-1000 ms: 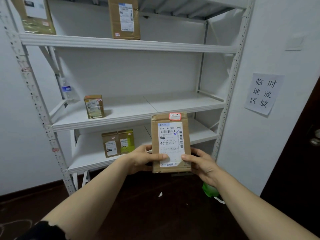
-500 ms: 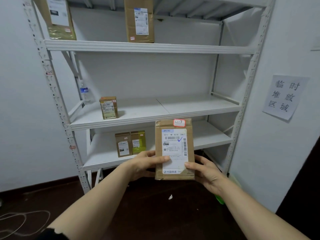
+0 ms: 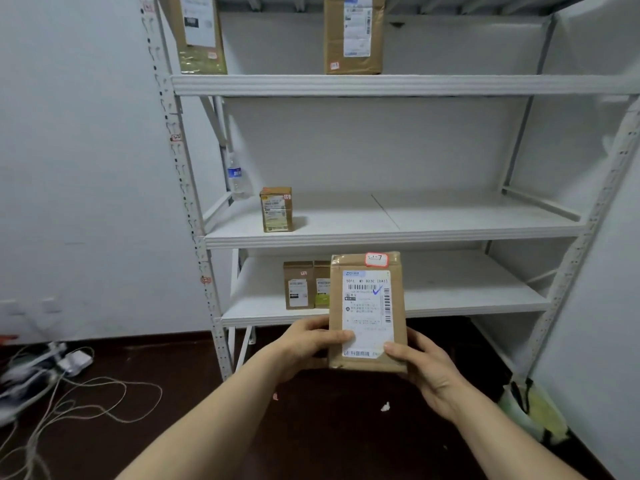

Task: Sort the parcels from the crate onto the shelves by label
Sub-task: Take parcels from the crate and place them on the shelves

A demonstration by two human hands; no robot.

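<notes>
I hold a flat brown cardboard parcel point(image 3: 367, 310) upright in front of the white shelf rack point(image 3: 381, 85). It carries a white shipping label with a blue tick and a small red-edged sticker at its top. My left hand point(image 3: 308, 344) grips its lower left edge, thumb on the label. My right hand point(image 3: 424, 367) grips the lower right corner, thumb on the front. On the bottom shelf behind it stand two small parcels point(image 3: 298, 285). One small box point(image 3: 276, 209) stands on the middle shelf. Two tall parcels point(image 3: 354, 32) stand on the top shelf.
A water bottle point(image 3: 237, 180) stands at the middle shelf's back left. Cables and a power strip point(image 3: 52, 372) lie on the dark floor at left. A green and white bag point(image 3: 533, 410) sits by the rack's right post. White walls close in on both sides.
The view has swung left and the rack looks closer and shifted right; the wall sign has left the frame. Both hands keep the same grip on the parcel.
</notes>
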